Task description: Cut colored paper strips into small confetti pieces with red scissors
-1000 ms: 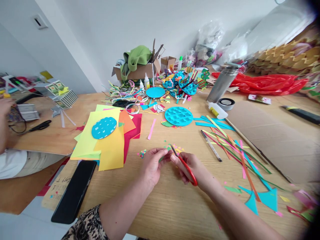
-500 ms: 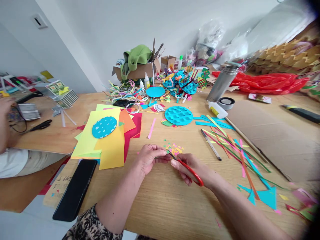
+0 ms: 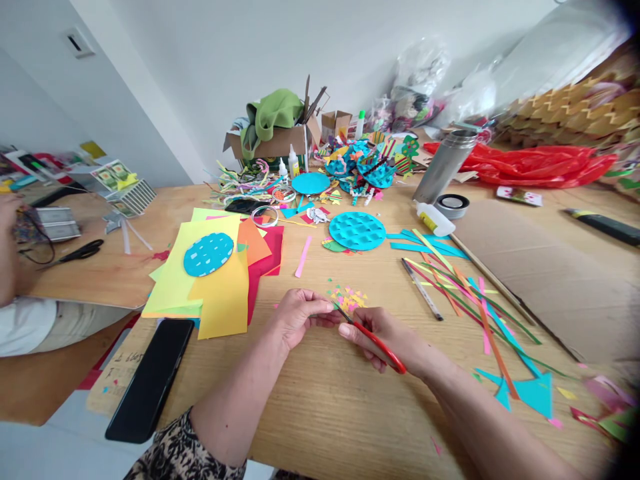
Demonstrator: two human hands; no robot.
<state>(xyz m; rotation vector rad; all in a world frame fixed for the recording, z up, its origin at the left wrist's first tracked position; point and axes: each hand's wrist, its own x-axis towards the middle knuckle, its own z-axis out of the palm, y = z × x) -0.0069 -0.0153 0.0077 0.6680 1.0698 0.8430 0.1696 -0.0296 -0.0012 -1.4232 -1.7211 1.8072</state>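
Note:
Red-handled scissors (image 3: 381, 348) are gripped in my right hand (image 3: 383, 333), their blades pointing up and left to the fingertips of my left hand (image 3: 305, 313). My left hand is pinched closed; a tiny bit of green shows at its fingertips, too small to make out. Just beyond the blades lies a small pile of pink, yellow and green paper bits (image 3: 353, 297). Farther back is a blue disc with a raised pattern (image 3: 357, 231). A pink paper strip (image 3: 303, 257) lies behind my left hand.
Coloured sheets (image 3: 225, 300) with a blue oval (image 3: 209, 254) and a black phone (image 3: 150, 380) lie left. Right are a pen (image 3: 423, 290), paper strips (image 3: 493, 320), a glue bottle (image 3: 434, 220), a steel flask (image 3: 445, 167) and cardboard (image 3: 550, 280). Another person's arm (image 3: 7, 247) shows far left.
The scissors and my right hand have shifted very slightly, and the red handles look closer together. My left hand has stayed in place.

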